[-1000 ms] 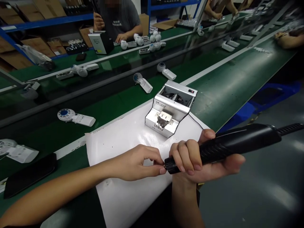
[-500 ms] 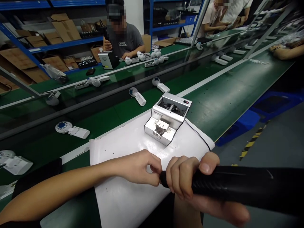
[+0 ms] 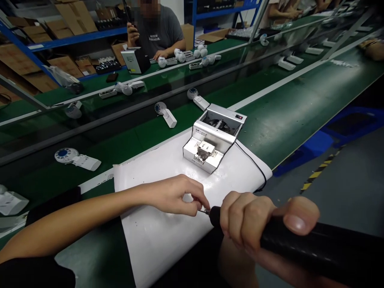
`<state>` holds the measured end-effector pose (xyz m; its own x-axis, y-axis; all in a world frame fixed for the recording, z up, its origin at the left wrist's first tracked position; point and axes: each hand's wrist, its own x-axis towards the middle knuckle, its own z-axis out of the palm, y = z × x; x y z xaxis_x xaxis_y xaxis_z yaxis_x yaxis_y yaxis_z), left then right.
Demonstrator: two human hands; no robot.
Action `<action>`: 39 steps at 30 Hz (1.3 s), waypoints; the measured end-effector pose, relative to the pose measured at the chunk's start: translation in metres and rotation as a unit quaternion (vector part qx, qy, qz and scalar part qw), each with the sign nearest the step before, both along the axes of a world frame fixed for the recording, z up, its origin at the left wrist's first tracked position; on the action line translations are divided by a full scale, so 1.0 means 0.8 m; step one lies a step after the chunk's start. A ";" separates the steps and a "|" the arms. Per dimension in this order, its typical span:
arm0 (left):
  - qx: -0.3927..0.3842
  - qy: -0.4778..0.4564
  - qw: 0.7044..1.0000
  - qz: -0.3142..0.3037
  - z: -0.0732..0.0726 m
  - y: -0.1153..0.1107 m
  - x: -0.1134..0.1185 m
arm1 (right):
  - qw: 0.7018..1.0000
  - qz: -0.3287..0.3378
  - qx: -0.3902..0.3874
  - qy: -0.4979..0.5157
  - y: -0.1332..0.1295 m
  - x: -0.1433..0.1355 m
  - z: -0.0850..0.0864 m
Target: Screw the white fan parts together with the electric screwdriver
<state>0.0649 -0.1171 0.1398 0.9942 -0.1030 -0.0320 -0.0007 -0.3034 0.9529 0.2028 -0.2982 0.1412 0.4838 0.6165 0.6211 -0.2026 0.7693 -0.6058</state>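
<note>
My right hand (image 3: pixel 255 220) is wrapped round a black cylindrical tool (image 3: pixel 324 244), whose tip points left with a thin metal bit (image 3: pixel 204 211) sticking out. Beside that bit, the fingertips of my left hand (image 3: pixel 186 198) are pinched together; whatever they hold is too small to make out. Both hands are above a white sheet (image 3: pixel 156 244). Beyond them on the sheet stands a silver machine (image 3: pixel 210 138) with an open top and a black cable (image 3: pixel 255 164) running from its right side.
White parts with round heads (image 3: pixel 87 162) lie on the green conveyor (image 3: pixel 132 138) beyond the sheet. Across the line sits a person (image 3: pixel 168 32) behind a metal box (image 3: pixel 133 61). Blue stools (image 3: pixel 312 148) stand on the floor at right.
My right hand and the black tool have shifted right, apart from my left fingertips, and the metal bit now shows. Conveyor parts have moved left. The whole view has shifted slightly.
</note>
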 end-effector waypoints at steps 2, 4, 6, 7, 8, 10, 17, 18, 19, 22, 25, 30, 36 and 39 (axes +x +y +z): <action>-0.054 0.019 0.998 -0.009 0.003 0.003 0.002 | 1.000 0.010 0.005 -0.001 -0.003 0.005 0.001; -0.087 0.038 0.995 -0.015 0.005 0.006 0.004 | 0.999 0.031 0.002 -0.016 -0.006 0.012 0.001; -0.102 0.052 0.993 -0.021 0.004 0.007 0.007 | 0.998 0.050 -0.010 -0.027 -0.007 0.018 0.000; -0.107 0.058 0.992 -0.022 0.004 0.007 0.008 | 0.998 0.057 -0.014 -0.029 -0.007 0.020 0.000; -0.110 0.066 0.991 -0.023 0.003 0.007 0.010 | 0.998 0.060 -0.016 -0.028 -0.007 0.022 -0.001; -0.117 0.084 0.989 -0.022 0.001 0.005 0.012 | 0.998 0.057 -0.008 -0.026 -0.006 0.023 -0.002; -0.112 0.172 0.979 0.010 0.000 -0.005 0.017 | 0.999 0.032 0.006 -0.011 -0.003 0.015 -0.012; -0.119 0.174 0.978 0.005 0.000 -0.005 0.017 | 1.000 0.029 0.008 -0.006 -0.003 0.014 -0.013; -0.130 0.172 0.976 -0.003 -0.001 -0.005 0.018 | 1.000 0.027 0.010 -0.001 -0.004 0.014 -0.015; -0.162 0.152 0.975 -0.019 -0.003 -0.004 0.018 | 0.999 0.033 0.015 0.007 -0.006 0.013 -0.015; -0.163 0.147 0.976 -0.016 -0.006 -0.005 0.017 | 0.999 0.036 0.003 0.002 -0.007 0.013 -0.013; -0.135 0.144 0.980 0.001 -0.012 -0.010 0.016 | 1.000 0.022 0.010 -0.002 -0.006 0.011 -0.017; -0.085 0.094 0.992 0.011 -0.010 -0.010 0.017 | 1.000 0.000 0.000 -0.013 -0.009 0.014 -0.021; -0.060 0.056 0.997 -0.001 -0.008 -0.008 0.020 | 1.000 0.000 0.004 -0.021 -0.011 0.014 -0.019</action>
<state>0.0807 -0.1233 0.1335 0.9848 -0.1146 -0.1304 0.1074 -0.1882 0.9762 0.2139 -0.3073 0.1259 0.4568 0.6123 0.6453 -0.1776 0.7735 -0.6084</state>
